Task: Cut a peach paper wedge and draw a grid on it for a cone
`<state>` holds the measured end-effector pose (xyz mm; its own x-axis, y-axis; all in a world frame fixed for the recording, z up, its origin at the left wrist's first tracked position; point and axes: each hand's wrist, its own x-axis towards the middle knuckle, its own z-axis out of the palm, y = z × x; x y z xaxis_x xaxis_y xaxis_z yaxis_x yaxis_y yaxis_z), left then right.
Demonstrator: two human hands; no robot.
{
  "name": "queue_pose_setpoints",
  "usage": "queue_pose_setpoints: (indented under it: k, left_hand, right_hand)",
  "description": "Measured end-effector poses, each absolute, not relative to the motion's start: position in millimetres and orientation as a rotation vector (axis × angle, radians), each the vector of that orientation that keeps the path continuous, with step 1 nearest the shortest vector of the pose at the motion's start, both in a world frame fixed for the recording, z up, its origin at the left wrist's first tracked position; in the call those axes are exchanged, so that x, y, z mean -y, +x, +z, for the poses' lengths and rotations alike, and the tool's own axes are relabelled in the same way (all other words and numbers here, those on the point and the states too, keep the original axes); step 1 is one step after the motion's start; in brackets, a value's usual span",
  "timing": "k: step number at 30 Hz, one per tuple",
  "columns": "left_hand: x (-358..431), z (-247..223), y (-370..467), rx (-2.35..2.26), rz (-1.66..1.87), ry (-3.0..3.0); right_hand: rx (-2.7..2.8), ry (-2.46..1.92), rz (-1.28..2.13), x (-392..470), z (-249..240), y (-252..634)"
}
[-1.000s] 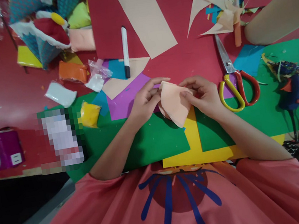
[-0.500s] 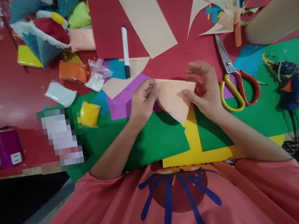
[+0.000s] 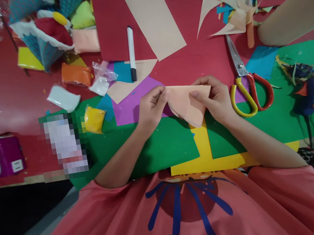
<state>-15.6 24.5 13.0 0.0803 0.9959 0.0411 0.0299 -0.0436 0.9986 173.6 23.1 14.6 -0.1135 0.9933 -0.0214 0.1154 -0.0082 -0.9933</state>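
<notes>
Head view, nearest first: beyond the shirt front (image 3: pixel 126 219), a yellow sheet (image 3: pixel 207 167) shows from under 2 green sheets (image 3: pixel 152 158), which overlap other coloured papers on the table.

Over the sheets' far part, the left hand (image 3: pixel 153 108) and right hand (image 3: pixel 216 99) are apart, with a folded peach paper (image 3: pixel 187 102) directly between them. Both are clamped on it: the left pinches its left corner, and the right has its thumb on the near face and fingers behind. Its straight far edge, the long axis, runs left to right from hand to hand; a rounded tip points toward the body. Neither hand is clearly nearer, as each grips 1 end. The paper seems raised, with shadow below its near edge.

Just right of the right hand lie scissors (image 3: pixel 250 90), blades pointing far; farther right is a glue gun (image 3: pixel 306 94). A yellow packet (image 3: pixel 95 119) sits left of the left hand. Farther off are a marker (image 3: pixel 132 53), a long peach strip (image 3: pixel 152 18) and, at far right, paper scraps (image 3: pixel 235 8).
</notes>
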Motion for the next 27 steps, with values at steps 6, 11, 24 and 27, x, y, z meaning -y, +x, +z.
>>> queue_pose_setpoints:
  k: [6,11,24,27]
  left_hand:
    - [-21.9,16.1,-13.6,-1.162,1.220,1.281]
    - [-22.3,14.4,-13.6,-1.213,1.211,1.275]
    - [-24.7,12.4,-15.4,-1.163,1.293,1.270]
    - [-25.5,13.1,-15.9,-1.197,1.352,1.276]
  right_hand:
    - [1.393,-1.246,1.222,-22.8,15.4,172.9]
    - [1.398,-1.249,1.226,-22.7,15.3,173.3]
    - [1.329,-1.245,1.279,-24.0,16.2,172.3]
    - [1.260,-1.239,1.325,-27.1,13.9,172.0]
